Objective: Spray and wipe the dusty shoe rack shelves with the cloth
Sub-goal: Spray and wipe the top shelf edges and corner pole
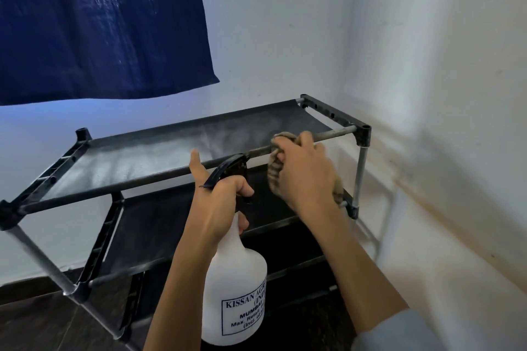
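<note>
A black shoe rack (pixel 159 151) is seen standing in the corner of a room, against pale walls (pixel 427 51). Its top shelf (pixel 137 162) is a stretched sheet of dark fabric, greyed by a pale film that is heaviest across the middle and right; the grey metal front rail (pixel 333 134) is dull and mottled where it shows at the right end. Lower shelves (pixel 159 225) of the same dark fabric are stacked beneath, carried on grey tube legs and black plastic corner joints.

A white plastic spray bottle (pixel 233 288) with a black trigger head and a printed label is held by the left hand (pixel 219 202), whose fingers are curled round the neck and trigger while the thumb is stretched upward; the nozzle is directed at the top shelf, just beside the front rail. A bunched beige, striped cloth (pixel 275 171) is gripped by the right hand (pixel 305 171), fingers closed round it, and is pressed against the front rail near the right corner of the rack.

A dark blue curtain (pixel 99 23) is hung above the rack at the upper left
</note>
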